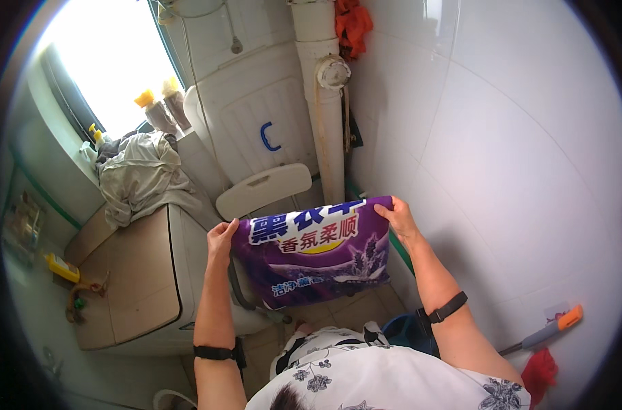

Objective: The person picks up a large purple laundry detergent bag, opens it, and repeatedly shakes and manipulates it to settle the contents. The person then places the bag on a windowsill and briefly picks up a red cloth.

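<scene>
A purple plastic bag point(311, 256), printed with large characters and lavender sprigs, is stretched out in front of my body. At its upper left corner my left hand point(222, 240) pinches the edge between thumb and fingers. My right hand point(398, 220) grips the upper right corner the same way. The bag hangs from both hands with its printed side toward me; it looks like a detergent bag. Whether anything is inside cannot be made out.
Left stands a washing machine point(130, 294) with a grey cloth point(143, 174) and a yellow bottle point(63, 268) on it. A white chair back point(264, 190) and a white pipe point(322, 116) are ahead. Near my right side are a blue bucket point(401, 329) and an orange-grey handle point(550, 329).
</scene>
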### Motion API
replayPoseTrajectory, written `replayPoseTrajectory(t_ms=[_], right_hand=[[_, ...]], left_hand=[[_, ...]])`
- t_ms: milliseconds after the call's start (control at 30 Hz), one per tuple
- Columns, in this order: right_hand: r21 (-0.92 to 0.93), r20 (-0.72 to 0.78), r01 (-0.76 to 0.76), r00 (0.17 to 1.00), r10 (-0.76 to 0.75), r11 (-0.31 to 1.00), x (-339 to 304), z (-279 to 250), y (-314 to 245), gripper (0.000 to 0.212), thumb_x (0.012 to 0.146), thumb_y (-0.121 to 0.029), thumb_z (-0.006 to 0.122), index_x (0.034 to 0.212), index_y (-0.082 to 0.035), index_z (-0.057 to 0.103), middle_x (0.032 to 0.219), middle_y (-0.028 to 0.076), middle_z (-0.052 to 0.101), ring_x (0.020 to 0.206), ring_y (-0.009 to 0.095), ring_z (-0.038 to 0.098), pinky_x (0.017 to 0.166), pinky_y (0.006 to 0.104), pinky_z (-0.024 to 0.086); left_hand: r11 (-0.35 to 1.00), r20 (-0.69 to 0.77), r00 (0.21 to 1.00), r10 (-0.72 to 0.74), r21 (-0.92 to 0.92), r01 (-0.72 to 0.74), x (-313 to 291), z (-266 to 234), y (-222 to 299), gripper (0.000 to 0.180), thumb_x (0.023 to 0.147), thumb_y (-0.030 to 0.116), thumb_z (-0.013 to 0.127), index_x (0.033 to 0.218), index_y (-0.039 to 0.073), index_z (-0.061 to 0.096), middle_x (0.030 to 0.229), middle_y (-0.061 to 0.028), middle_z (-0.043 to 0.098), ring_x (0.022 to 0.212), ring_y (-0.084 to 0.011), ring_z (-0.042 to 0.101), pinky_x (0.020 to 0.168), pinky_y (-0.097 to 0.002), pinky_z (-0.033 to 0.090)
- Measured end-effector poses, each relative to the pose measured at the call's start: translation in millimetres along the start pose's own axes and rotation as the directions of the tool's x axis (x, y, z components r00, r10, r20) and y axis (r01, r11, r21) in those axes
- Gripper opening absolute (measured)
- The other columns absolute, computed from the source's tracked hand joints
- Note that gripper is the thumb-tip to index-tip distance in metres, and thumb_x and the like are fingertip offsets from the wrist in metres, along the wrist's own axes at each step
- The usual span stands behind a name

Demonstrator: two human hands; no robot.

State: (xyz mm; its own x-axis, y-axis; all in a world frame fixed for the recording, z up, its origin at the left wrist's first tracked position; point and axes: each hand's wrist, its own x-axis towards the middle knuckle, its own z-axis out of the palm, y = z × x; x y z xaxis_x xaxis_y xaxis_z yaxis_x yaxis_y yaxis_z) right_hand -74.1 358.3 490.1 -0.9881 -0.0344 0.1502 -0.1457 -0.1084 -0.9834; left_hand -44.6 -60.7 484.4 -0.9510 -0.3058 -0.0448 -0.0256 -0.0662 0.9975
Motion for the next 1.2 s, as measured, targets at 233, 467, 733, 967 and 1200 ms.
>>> replayPoseTrajectory(t_ms=[233,467,733,967,1200], right_hand=[[-0.826,-0.119,0.263,0.782,-0.611,0.498,-4.2,6.4,3.8,0.024,0.073,-0.017,0.074,0.085,-0.001,0.059,0.092,0.006,0.061,0.086,0.016,0.057,0.077,0.0280,0.046],[-0.393,-0.078,0.509,0.811,-0.579,0.766,-20.2,28.4,-40.6,0.020,0.076,-0.015,0.070,0.082,-0.002,0.056,0.076,0.003,0.056,0.071,0.012,0.052,0.067,0.0257,0.044],[-0.513,0.108,0.716,0.601,-0.792,0.474,4.2,78.1,-98.8,0.020,0.073,-0.011,0.071,0.077,-0.004,0.053,0.068,0.007,0.054,0.062,0.023,0.053,0.056,0.0312,0.043],[-0.737,0.218,0.620,0.596,-0.773,0.270,35.4,45.9,-89.6,0.069,0.074,-0.055,0.062,0.116,-0.004,0.045,0.120,0.017,0.046,0.112,0.034,0.042,0.096,0.0413,0.034],[-0.354,-0.136,0.107,0.977,-0.165,0.929,-19.3,-38.1,15.5,0.100,0.067,-0.051,0.072,0.139,-0.003,0.022,0.140,0.012,0.032,0.131,0.025,0.027,0.103,0.0409,0.026]], left_hand=[[0.994,0.007,0.996,-0.088,0.064,0.087,2.2,-12.9,-19.5,0.025,0.081,0.029,0.066,0.066,0.012,0.056,0.059,0.0059,0.049,0.051,-0.0044,0.042,0.047,-0.0202,0.033],[0.900,-0.063,0.953,0.296,0.352,-0.256,-6.9,9.0,-27.8,0.043,0.072,0.031,0.073,0.101,0.005,0.056,0.095,-0.0065,0.057,0.089,-0.0175,0.053,0.073,-0.0300,0.042],[0.768,0.678,0.638,0.366,0.167,-0.618,-49.7,113.0,19.5,0.073,0.065,0.028,0.078,0.126,0.005,0.046,0.114,-0.0140,0.057,0.107,-0.0232,0.054,0.093,-0.0331,0.041],[0.951,0.627,0.771,-0.110,0.293,-0.102,-43.0,123.0,-2.7,0.028,0.084,0.025,0.063,0.092,-0.002,0.064,0.073,-0.0033,0.064,0.065,-0.0093,0.056,0.062,-0.0282,0.046],[0.884,0.625,0.769,-0.133,0.426,-0.193,-14.8,72.7,30.9,0.025,0.085,0.022,0.061,0.092,-0.002,0.064,0.076,-0.0012,0.063,0.064,-0.0078,0.054,0.062,-0.0273,0.045]])
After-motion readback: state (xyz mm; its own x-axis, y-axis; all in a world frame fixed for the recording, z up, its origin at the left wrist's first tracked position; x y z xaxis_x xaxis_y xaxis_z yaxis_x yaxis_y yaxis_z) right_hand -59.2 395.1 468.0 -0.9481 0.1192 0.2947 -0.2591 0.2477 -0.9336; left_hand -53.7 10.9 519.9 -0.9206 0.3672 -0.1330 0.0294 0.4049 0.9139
